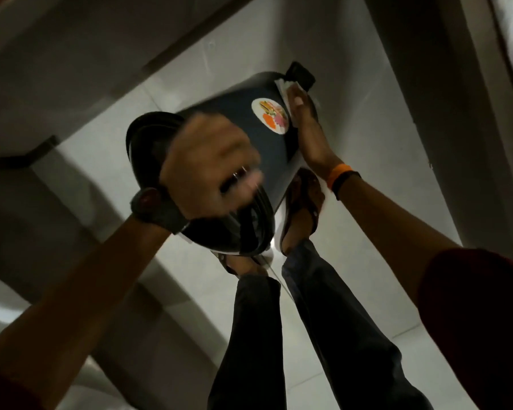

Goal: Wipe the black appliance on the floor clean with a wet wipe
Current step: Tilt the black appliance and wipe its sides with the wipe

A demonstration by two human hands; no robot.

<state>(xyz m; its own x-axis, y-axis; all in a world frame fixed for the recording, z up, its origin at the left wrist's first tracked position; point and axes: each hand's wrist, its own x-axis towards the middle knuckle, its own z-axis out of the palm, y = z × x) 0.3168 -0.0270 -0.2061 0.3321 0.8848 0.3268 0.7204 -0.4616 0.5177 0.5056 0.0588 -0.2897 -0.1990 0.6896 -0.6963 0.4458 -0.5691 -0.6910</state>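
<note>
Appliance — round food sticker, no legible txt — wipe under right hand.

Black appliance, white wipe, orange wristband

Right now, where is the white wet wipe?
In the head view, upper right: the white wet wipe is pressed under the right hand against the black appliance, beside its round sticker.

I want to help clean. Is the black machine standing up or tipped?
Tipped. The black appliance leans on its side, steadied by the left hand; the right hand presses the wipe against it.
</note>
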